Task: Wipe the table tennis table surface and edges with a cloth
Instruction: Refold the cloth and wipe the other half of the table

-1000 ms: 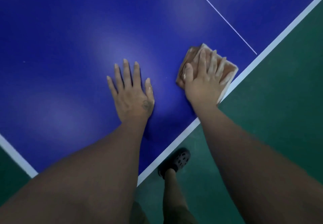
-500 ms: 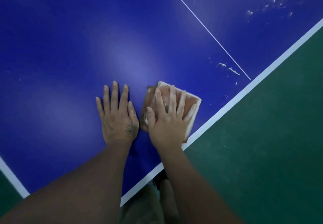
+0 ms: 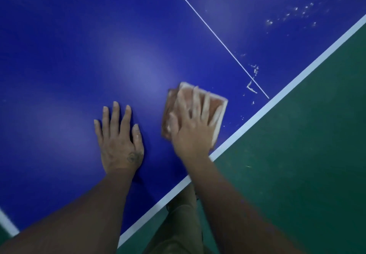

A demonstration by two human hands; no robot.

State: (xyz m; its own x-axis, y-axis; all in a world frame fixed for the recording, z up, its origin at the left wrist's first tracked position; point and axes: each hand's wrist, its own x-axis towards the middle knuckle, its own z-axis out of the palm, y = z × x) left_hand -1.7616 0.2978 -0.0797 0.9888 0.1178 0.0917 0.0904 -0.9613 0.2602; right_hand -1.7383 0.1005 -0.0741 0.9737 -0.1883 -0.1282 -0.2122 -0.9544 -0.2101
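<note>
Right hand (image 3: 193, 133) flat, fingers spread, pressing the folded cloth (image 3: 217, 102) onto the table (image 3: 79, 55) near its white edge line (image 3: 277, 103). Left hand (image 3: 118, 140) flat beside it. I'd judge the cloth soft, light and easy to slide: use palm pressure, no pinch.

Dim indoor light, soft pale sheen on the blue bench (image 3: 128, 65), motion blur on the right hand (image 3: 193, 133), slight wide-angle bending at edges

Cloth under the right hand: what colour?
Reddish-brown cloth with a pale whitish border, seen in the head view.
</note>
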